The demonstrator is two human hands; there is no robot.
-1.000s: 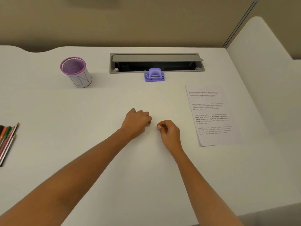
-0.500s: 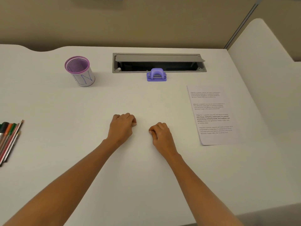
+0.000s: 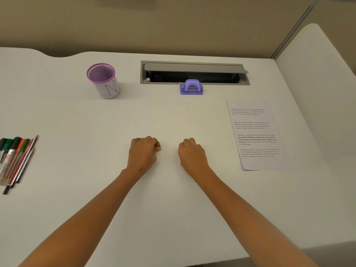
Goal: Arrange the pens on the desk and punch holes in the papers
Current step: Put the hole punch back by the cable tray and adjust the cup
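On the table (image 3: 77,189), a bundle of pens (image 3: 16,160) is laid at the far left edge, and a pen cup (image 3: 104,80) is stood upright farther back. A cable tray (image 3: 194,73) is set into the table's far side, with a hole punch (image 3: 191,87) placed just before it. A printed paper (image 3: 254,134) is laid flat at the right. Both hands are rested between pens and paper: left hand (image 3: 143,153), right hand (image 3: 192,155).

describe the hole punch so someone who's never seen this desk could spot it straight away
Find the long grey cable hatch set into the back of the white desk. The hole punch sits against the middle of its front edge. It is small, purple and arched, the only purple thing there besides the pen cup.
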